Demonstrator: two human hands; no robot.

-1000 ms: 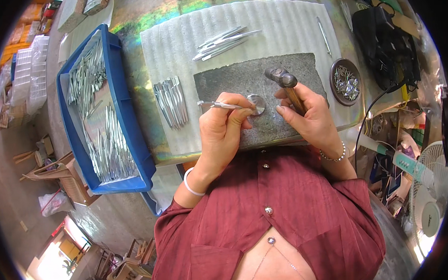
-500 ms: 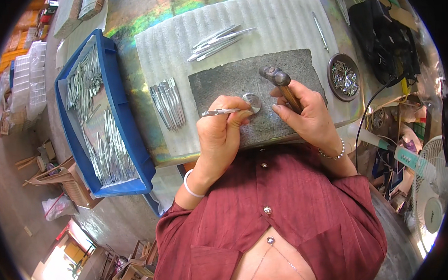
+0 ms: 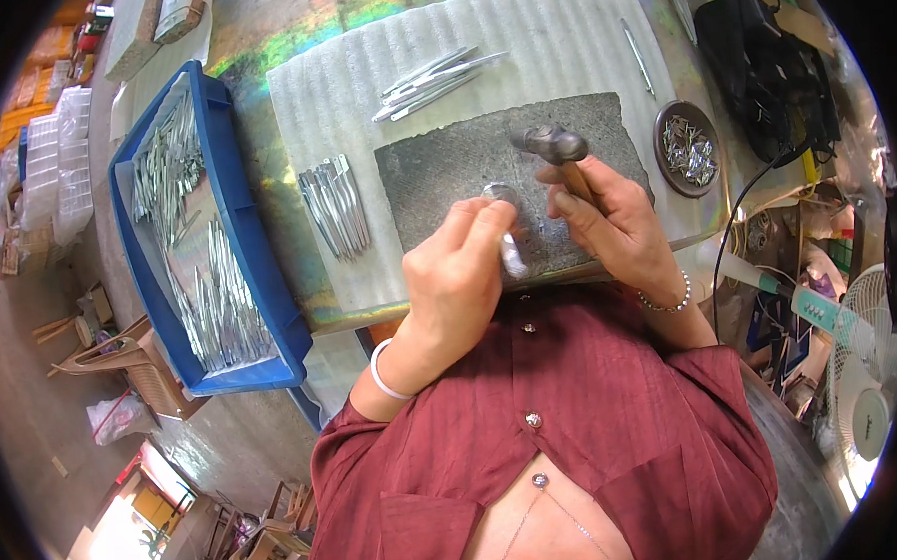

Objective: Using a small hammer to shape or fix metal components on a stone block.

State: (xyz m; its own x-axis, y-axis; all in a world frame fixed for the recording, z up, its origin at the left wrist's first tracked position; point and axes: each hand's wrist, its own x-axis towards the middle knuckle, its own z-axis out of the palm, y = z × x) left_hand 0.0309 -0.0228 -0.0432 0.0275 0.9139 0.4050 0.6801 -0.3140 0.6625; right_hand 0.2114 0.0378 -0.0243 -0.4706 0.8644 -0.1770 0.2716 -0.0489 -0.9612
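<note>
My right hand (image 3: 616, 218) is closed around the wooden handle of a hammer (image 3: 553, 143), its metal head raised over a dark stone-like slab (image 3: 429, 171). Thumb and fingertips of my left hand (image 3: 455, 265) are pinched on a slim silver metal piece (image 3: 513, 257), whose shiny end sticks out toward my body; the rest is hidden by the fingers. Just beyond those fingertips, a small round metal block (image 3: 499, 192) rests on the slab, partly covered by the hand.
White foam sheet (image 3: 558, 35) lies under the slab. On it are a far pile of silver pieces (image 3: 430, 86), a row of them (image 3: 335, 210) at left, and a single one (image 3: 638, 57). A brown dish (image 3: 664, 155) holds small metal parts; a blue tray (image 3: 296, 337) holds many slim pieces.
My left hand has turned, swinging the metal piece from pointing left to pointing toward my body. The hammer head has tilted slightly, and my right fingers have shifted on its handle.
</note>
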